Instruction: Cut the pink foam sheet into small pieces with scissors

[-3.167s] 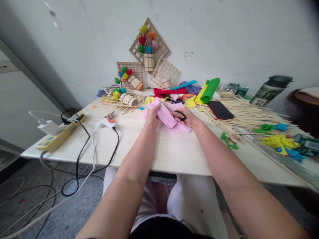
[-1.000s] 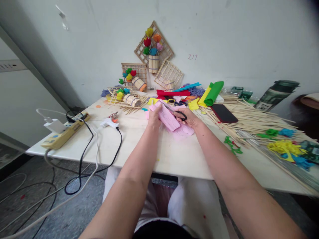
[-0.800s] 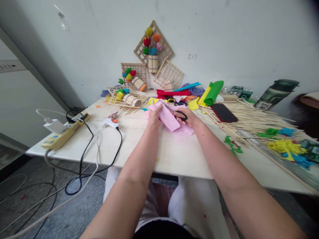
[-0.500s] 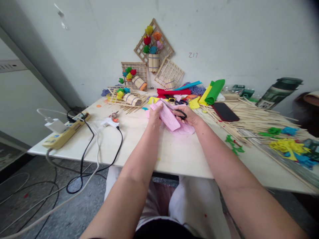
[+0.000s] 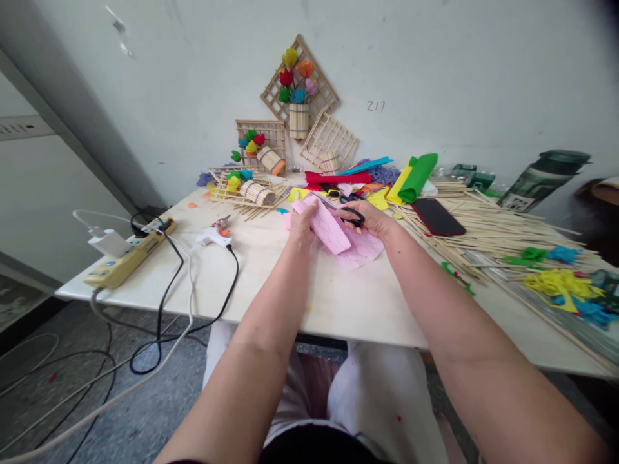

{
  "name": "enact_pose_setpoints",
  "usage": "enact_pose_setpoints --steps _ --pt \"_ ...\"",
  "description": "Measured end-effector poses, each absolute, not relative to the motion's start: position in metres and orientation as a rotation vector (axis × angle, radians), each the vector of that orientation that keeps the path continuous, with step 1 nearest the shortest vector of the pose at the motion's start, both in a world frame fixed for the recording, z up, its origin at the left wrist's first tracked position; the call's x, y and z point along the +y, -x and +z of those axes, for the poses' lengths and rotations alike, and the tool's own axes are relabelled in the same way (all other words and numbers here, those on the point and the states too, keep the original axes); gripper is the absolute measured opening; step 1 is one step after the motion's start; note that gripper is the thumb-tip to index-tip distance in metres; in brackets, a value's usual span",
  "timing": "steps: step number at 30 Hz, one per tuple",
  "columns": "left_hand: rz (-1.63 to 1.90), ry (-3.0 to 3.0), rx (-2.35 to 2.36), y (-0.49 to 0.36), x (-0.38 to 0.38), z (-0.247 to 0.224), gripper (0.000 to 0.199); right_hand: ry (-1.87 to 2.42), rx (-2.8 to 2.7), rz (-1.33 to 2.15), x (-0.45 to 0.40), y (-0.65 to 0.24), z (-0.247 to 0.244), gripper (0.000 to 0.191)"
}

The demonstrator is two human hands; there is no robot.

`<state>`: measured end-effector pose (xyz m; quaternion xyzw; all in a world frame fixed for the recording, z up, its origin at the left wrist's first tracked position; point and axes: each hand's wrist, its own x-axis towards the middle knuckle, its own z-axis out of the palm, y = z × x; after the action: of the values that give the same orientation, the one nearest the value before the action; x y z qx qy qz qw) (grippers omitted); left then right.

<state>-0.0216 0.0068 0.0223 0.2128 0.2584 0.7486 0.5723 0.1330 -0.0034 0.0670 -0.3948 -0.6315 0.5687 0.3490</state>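
Our left hand (image 5: 302,222) is clamped on the pink sheet (image 5: 329,229), mid-table, while our right hand (image 5: 371,218) grips the scissors (image 5: 356,219), blades at the sheet (how far apart, we cannot tell). Right and farther, we see a phone (image 5: 438,216) by thin sticks (image 5: 503,222); left, a white glue gun (image 5: 214,236).

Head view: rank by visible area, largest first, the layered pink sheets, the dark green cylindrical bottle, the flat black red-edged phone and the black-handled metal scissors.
1. Pink sheets and green bottle: too close to rank
2. Black phone
3. Scissors, partly hidden by the right hand
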Motion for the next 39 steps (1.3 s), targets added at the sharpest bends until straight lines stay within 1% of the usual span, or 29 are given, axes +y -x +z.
enact_pose_setpoints --steps 14,25,30,35,39 --pt "1.725 -0.588 0.581 0.024 0.012 0.016 0.038 1.009 -1.734 1.445 -0.004 -0.139 0.077 0.022" --pt "1.696 -0.574 0.598 0.024 0.012 0.016 0.034 1.059 -1.709 1.423 -0.003 -0.141 0.077 0.016" --pt "1.684 -0.585 0.603 0.024 0.012 0.016 0.034 1.015 -1.727 1.476 0.001 -0.141 0.076 0.020" --pt "1.657 -0.585 0.614 0.024 0.009 0.017 0.037 1.018 -1.771 1.464 0.008 -0.137 0.078 0.019" --pt "1.663 -0.560 0.587 0.023 0.009 0.017 0.037 1.026 -1.812 1.477 0.016 -0.136 0.080 0.025"
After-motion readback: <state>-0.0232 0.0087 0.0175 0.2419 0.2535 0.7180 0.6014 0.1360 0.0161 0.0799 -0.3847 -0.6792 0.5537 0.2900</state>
